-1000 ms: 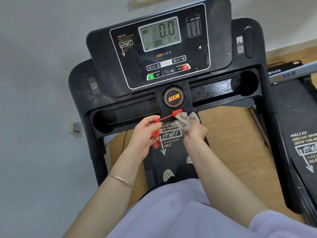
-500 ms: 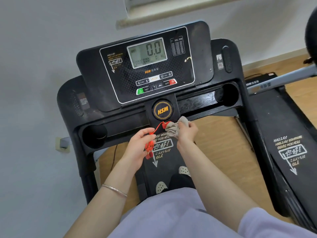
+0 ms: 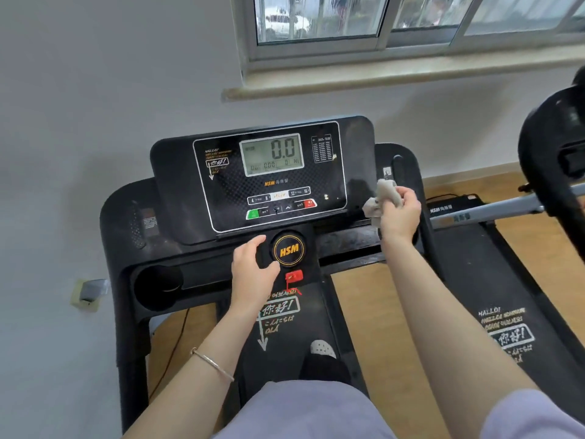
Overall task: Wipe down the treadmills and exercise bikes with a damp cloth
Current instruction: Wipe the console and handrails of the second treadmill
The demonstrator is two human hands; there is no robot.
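**A:** Head camera first: where's the cloth?

**B:** The cloth [image 3: 384, 198] is bunched up in the right hand [image 3: 401, 213], fingers curled round it. It's held at the right edge of the display panel [image 3: 326, 185] of the treadmill [image 3: 126, 217]. I can't tell whether it actually presses on the panel.

**A:** And the other hand?

**B:** The left hand [image 3: 253, 274] lies on the black crossbar [image 3: 202, 270] under the panel, fingers loose, holding nothing. Its thumb is just beside the round badge [image 3: 288, 250]. There's a thin bracelet [image 3: 212, 364] on that wrist.

**A:** Anything below the badge?

**B:** A red clip [image 3: 294, 276] sits just under it (the screen [image 3: 272, 155] above reads 0.0).

**A:** And round about?

**B:** A second treadmill [image 3: 506, 280] stands to the right on the wooden floor [image 3: 364, 312]. A window [image 3: 411, 20] is above, and a wall socket [image 3: 87, 294] is low on the left.
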